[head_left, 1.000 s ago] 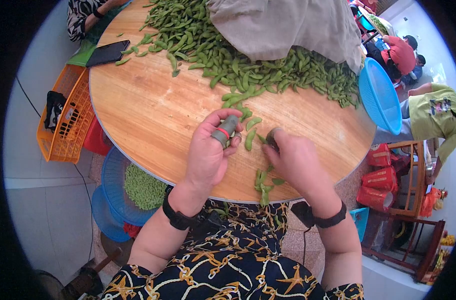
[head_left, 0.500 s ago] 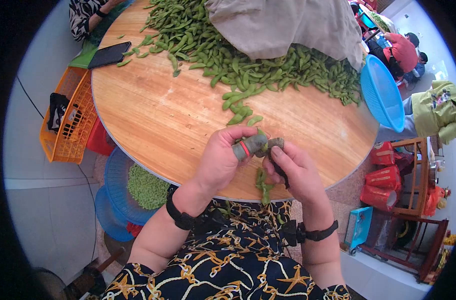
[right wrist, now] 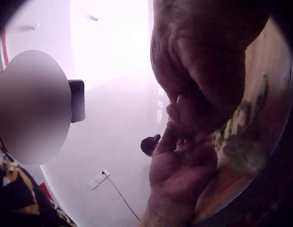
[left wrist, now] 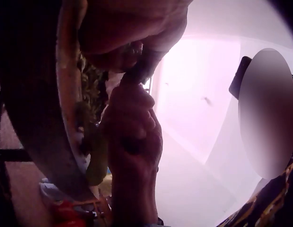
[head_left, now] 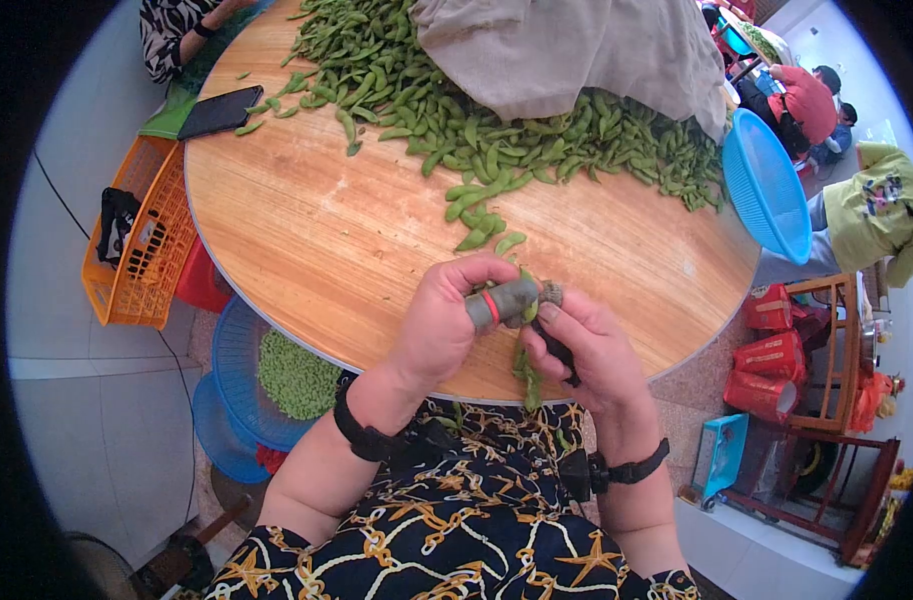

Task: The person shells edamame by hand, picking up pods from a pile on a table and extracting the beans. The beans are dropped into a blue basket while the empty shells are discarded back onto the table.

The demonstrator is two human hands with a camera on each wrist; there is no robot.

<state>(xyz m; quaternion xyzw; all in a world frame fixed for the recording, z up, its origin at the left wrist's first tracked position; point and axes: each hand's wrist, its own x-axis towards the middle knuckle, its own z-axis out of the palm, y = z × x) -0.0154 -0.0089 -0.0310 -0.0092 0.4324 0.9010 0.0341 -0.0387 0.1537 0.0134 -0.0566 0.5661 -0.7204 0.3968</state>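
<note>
In the head view a green pod (head_left: 529,308) is pinched between both hands above the table's near edge. The left hand (head_left: 445,318), a grey-green cover with a red band on its finger, curls round the pod's left side. The right hand (head_left: 595,348), with dark covers on thumb and finger, grips it from the right. Loose pods (head_left: 482,230) lie just beyond the hands, and a small bunch (head_left: 527,378) lies below them at the edge. Both wrist views are dark; the left hand (right wrist: 182,172) and right hand (left wrist: 133,118) meet there, the pod indistinct.
A large pod heap (head_left: 517,150) under a grey cloth (head_left: 567,55) covers the table's far side. A phone (head_left: 220,112) lies at left, a blue basket (head_left: 767,185) stands at right. Shelled beans (head_left: 297,375) fill a basket below left. Other people are at the upper left and right.
From one second ago, the hands have come together and a pod is now held between them. Over the last half second they have shifted only slightly, fingers pressing closer.
</note>
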